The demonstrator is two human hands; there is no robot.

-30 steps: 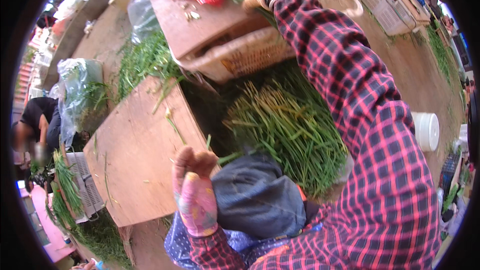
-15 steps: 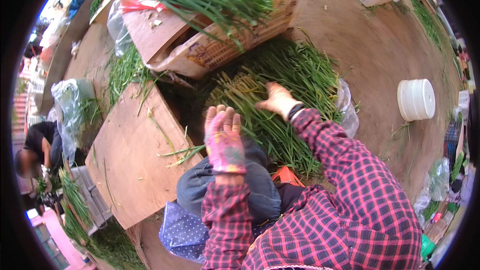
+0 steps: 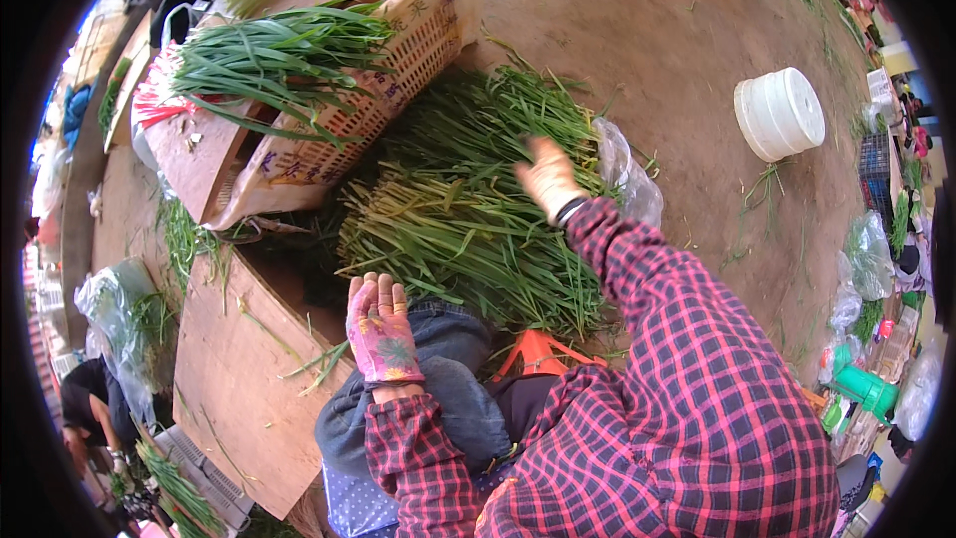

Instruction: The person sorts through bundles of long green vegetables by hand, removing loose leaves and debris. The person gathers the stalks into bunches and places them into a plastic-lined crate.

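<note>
A broad heap of long green chives (image 3: 468,229) lies on the ground before my knees, its pale stem ends toward the left. Over the leafy right part of the heap my right hand (image 3: 550,177) reaches out with its fingers apart. A small dark thing shows at its fingertips, too small to name. My left hand (image 3: 382,331) wears a pink patterned glove with bare fingertips. It is held up beside my knee, left of the heap's near side, fingers stretched out and nothing in it. Clear plastic (image 3: 629,174) lies at the heap's right edge.
Behind the heap stands a plastic crate (image 3: 408,40) with a board and a tied chive bunch (image 3: 279,60) on top. A wooden board (image 3: 249,369) lies at left. A white bucket (image 3: 779,115) is at right. Another person (image 3: 95,403) works at far left.
My right hand has moved from the stems near the middle toward the heap's leafy right part. My left hand stays raised by the knee. The whole view has turned and shifted.
</note>
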